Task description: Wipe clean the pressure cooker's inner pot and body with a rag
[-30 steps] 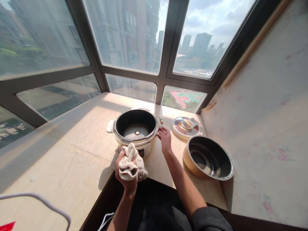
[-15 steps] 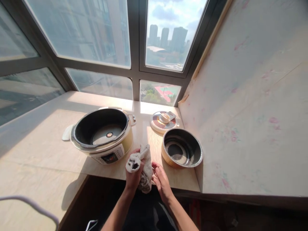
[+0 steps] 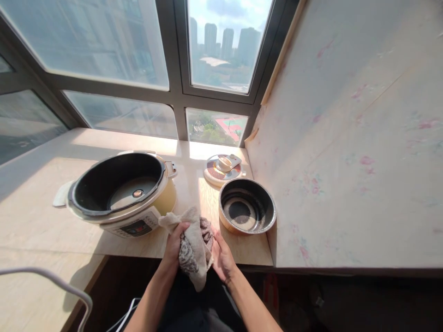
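Note:
A cream cloth (image 3: 192, 242) with dark stains hangs between both hands at the counter's front edge. My left hand (image 3: 174, 241) grips its upper left part. My right hand (image 3: 222, 257) presses against its right side, fingers curled onto it. Just behind and to the left stands an open cream electric cooker (image 3: 119, 193) with a dark empty cavity and a control panel facing me. Right of the hands a removed inner pot (image 3: 247, 212) rests on the beige counter (image 3: 31, 216). Behind that pot lies the cooker's round lid (image 3: 222, 168).
Large windows (image 3: 104, 41) run along the back of the counter. A pale wall (image 3: 346, 138) closes off the right side. A white wire frame (image 3: 51, 288) shows at the lower left, and a dark gap lies below the counter edge in front of me.
My right hand left the cooker's rim and came down to the cloth. Both hands now hold the cloth together, lower and more unfolded. The view has swung to the right.

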`<state>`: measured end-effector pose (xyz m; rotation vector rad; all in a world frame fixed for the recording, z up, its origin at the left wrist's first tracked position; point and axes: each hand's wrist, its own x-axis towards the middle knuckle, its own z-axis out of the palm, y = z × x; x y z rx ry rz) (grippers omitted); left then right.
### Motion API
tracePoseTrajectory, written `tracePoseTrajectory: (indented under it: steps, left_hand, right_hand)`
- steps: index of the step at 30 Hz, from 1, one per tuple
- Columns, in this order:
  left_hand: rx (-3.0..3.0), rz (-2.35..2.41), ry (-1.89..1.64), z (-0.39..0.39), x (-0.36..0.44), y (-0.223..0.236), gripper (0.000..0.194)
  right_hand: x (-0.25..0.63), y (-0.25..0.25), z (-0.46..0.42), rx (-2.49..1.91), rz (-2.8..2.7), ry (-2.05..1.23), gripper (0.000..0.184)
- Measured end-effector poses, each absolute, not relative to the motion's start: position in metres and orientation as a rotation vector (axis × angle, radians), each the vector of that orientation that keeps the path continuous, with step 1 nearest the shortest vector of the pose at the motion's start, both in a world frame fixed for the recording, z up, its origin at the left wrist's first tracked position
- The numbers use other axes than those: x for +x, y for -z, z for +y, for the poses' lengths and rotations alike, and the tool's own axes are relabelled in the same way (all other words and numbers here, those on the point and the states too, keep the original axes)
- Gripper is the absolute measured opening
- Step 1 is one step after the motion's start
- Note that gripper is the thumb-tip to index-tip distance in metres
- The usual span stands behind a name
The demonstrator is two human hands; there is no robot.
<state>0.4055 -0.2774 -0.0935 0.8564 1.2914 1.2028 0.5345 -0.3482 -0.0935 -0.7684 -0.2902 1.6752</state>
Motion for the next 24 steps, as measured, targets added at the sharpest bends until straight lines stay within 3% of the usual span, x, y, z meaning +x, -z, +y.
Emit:
tracePoseTrajectory:
  steps: [4, 7, 11, 18, 24]
  left_hand:
    - [0.944, 1.341, -1.2, -0.282, 0.419, 0.109, 0.053]
    - [1.033, 1.273, -1.136, -0.286, 0.424, 0.114, 0.058]
    - [0.91, 1.164, -1.046, -0.289, 0.426, 0.11, 0.065]
    - [0.795, 1.172, -1.014, -0.281, 0.419, 0.103, 0.06]
    - [1.014, 1.432, -1.287, -0.25, 0.407, 0.111, 0.05]
  right_hand:
    - [0.53, 0.097, -0.346, -0.819, -0.326, -1.604, 0.079]
    - [0.533, 0.108, -0.349, -0.84, -0.362, -1.561, 0.087]
    - [0.542, 0.115, -0.353, -0.87, -0.415, -1.517, 0.082]
    - [0.545, 0.114, -0.346, -0.927, -0.572, -1.474, 0.07]
    - [0.547, 0.127, -0.341, -1.106, -0.813, -1.414, 0.057]
